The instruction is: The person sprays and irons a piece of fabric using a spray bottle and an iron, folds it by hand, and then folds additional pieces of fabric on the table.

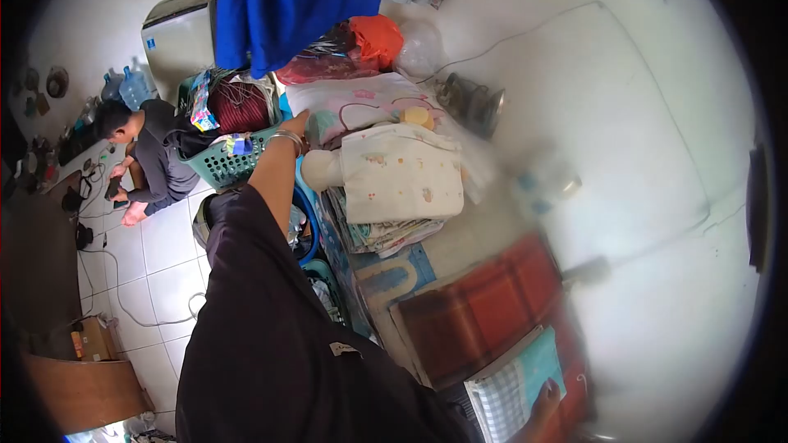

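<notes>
My left hand [297, 130], with bangles at the wrist, reaches to the edge of a pink-and-white printed cloth [373, 97], beside a green laundry basket [226, 166]. Its fingers are mostly hidden, so its grip cannot be made out. Just beyond the wrist lies a stack of folded cloths [402, 172], topped by a cream one with small prints. At the lower right my right hand [538, 418] is closed on a folded cloth [517, 390], checked grey-white and turquoise, thumb on top. Under it is a red-brown plaid cloth [484, 303].
A person [160, 152] sits on the white tiled floor [168, 279] at the left, holding a dark object. Cables run across the tiles. Blue cloth [304, 0] hangs at the top. A blue tub [308, 230] stands below the raised surface. The white wall [657, 156] bounds the right side.
</notes>
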Demonstrator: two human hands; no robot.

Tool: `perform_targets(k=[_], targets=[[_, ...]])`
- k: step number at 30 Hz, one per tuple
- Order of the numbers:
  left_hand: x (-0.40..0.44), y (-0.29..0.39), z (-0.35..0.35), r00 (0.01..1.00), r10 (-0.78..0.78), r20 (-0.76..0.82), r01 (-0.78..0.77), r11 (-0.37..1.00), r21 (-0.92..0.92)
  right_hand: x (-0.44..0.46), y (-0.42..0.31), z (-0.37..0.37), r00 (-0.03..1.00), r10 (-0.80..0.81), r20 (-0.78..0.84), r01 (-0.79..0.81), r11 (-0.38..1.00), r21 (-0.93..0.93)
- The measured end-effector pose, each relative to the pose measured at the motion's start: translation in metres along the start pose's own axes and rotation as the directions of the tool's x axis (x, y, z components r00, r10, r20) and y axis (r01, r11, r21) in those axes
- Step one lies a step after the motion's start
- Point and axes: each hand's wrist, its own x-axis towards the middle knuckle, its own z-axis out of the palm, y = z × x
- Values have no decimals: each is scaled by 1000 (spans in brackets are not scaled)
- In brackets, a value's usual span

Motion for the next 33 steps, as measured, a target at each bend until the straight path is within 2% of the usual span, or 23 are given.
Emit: perform_targets(k=[1,3,7,9,11,15,16,19,21,23,24,25,26,27,29,31,32,33], targets=[[25,-8,-6,1000,-4,3,4,1000,-6,-1,-7,5,997,-82,7,82,993,-81],[41,0,-6,977,-75,197,88,994,-57,-5,-17,15,997,-74,9,75,995,-61],[26,19,12,957,37,287,7,989,-150,-11,-33,28,998,-44,45,48,994,-99],[38,26,15,960,2,279,25,995,-96,-12,-41,31,997,-51,50,56,992,-109],[53,30,19,929,-80,362,121,988,-92,-11,-47,36,997,-51,56,56,993,-105],[55,39,32,942,-91,324,156,970,-184,1,-52,51,994,-35,102,44,995,-89],[49,43,41,935,-78,345,182,942,-281,5,-54,54,994,-37,103,46,995,-89],[36,65,76,939,-61,339,196,904,-380,16,-78,60,989,-38,142,48,997,-67],[46,76,109,911,53,410,145,887,-437,22,-102,62,985,-55,161,63,997,-47],[50,92,145,914,148,377,4,927,-374,24,-124,68,985,-69,158,75,997,-26],[47,102,165,896,161,414,-4,935,-355,25,-131,70,984,-86,157,89,996,-10],[28,114,182,905,179,386,-35,935,-352,26,-132,72,986,-79,145,81,997,-4],[39,121,200,923,244,298,-183,959,-216,27,-131,76,979,-139,148,137,990,18],[37,127,216,920,285,269,-256,957,-139,26,-133,78,969,-195,148,191,981,41],[8,144,248,913,371,172,-380,925,22,21,-138,78,976,-171,132,165,985,50],[-38,159,271,894,426,135,-441,890,112,13,-138,77,977,-164,139,150,983,101],[-58,162,278,855,412,315,-404,910,-93,11,-142,73,982,-145,122,132,985,111],[-83,164,285,774,410,482,-309,909,-279,7,-148,65,985,-122,119,107,987,119]])
